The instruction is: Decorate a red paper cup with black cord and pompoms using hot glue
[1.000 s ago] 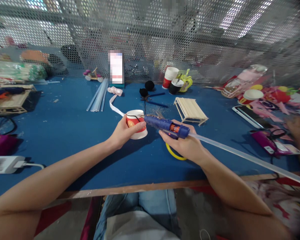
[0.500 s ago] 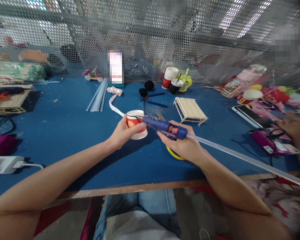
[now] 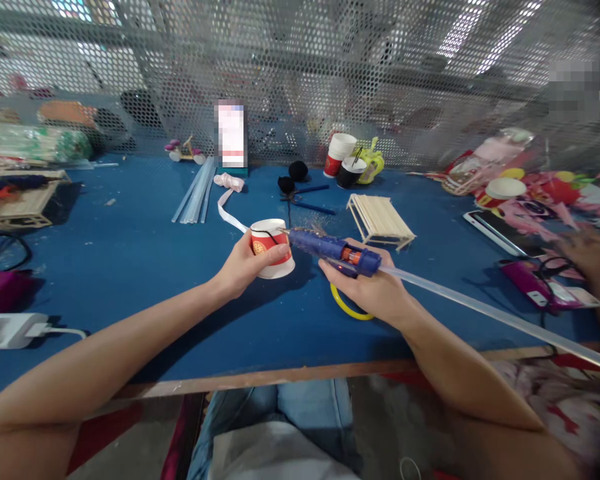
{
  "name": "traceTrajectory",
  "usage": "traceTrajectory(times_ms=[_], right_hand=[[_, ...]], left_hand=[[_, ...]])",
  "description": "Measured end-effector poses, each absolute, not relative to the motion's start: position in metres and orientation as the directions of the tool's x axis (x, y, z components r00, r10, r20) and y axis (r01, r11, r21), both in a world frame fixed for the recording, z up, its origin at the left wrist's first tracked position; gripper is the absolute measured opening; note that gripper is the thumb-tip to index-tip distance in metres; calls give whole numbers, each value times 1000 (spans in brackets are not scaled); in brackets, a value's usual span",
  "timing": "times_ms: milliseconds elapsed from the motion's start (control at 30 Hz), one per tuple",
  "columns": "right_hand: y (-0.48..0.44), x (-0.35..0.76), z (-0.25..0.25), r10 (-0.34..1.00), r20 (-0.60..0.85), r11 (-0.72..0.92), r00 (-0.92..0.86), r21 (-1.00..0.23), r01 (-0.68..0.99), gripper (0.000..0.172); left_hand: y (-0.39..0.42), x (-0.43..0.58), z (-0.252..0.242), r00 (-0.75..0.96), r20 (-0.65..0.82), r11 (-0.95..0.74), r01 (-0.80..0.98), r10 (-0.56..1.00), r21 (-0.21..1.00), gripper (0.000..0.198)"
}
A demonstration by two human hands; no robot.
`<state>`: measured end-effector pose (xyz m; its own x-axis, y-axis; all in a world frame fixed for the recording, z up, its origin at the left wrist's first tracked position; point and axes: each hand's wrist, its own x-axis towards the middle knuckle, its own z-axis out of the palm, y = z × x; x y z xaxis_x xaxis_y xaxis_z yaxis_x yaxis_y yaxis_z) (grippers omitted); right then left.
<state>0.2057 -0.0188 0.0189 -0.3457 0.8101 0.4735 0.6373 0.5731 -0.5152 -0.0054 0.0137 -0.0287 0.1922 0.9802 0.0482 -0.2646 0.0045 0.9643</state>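
Observation:
My left hand (image 3: 243,265) is wrapped round a red and white paper cup (image 3: 275,244) that stands upside down on the blue table (image 3: 130,267). A thin black strand runs over the cup's top. My right hand (image 3: 375,290) grips a blue glue gun (image 3: 333,249), level, with its nozzle pointing left and almost touching the cup's side. A long clear glue stick (image 3: 480,308) trails out of the gun's back to the right. A yellow ring (image 3: 344,307) lies on the table under my right hand.
A small frame of wooden sticks (image 3: 380,220) stands just behind the glue gun. Clear glue sticks (image 3: 196,190), a pink ribbon (image 3: 229,193), black pompoms (image 3: 293,177) and stacked cups (image 3: 341,155) lie farther back. A phone (image 3: 500,232) and another person's hand (image 3: 593,257) are at the right. A mesh panel (image 3: 300,73) closes the back.
The glue gun's nozzle moved slightly left toward the cup and back again. The other person's hand at the right shifted a little. The cup stayed in place.

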Motion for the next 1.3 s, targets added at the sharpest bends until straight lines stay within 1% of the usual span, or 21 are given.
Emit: traceTrajectory(times_ms=[167, 367, 633, 867, 1033, 1167, 1300], right_hand=[[-17, 207, 17, 806, 500, 570, -317, -514, 641, 13], [-18, 205, 23, 806, 509, 570, -302, -532, 626, 13], [-20, 203, 20, 809, 475, 581, -346, -555, 595, 12], [-18, 202, 10, 785, 535, 600, -312, -531, 598, 14], [-17, 202, 11, 798, 500, 593, -336, -555, 583, 14], [-18, 202, 14, 801, 500, 589, -329, -561, 582, 15], [-19, 204, 17, 807, 475, 582, -350, -543, 605, 10]], left_hand=[[13, -6, -27, 196, 35, 18, -264, 980, 964, 55], [13, -6, -28, 194, 43, 15, -287, 980, 958, 50], [12, -4, -27, 194, 53, 8, -297, 980, 955, 50], [13, -3, -26, 199, 66, -8, -280, 978, 960, 50], [12, -3, -26, 204, 63, -4, -278, 977, 961, 51], [12, -3, -25, 198, 52, 7, -284, 979, 959, 51], [12, -4, -26, 198, 52, 9, -296, 979, 955, 51]])
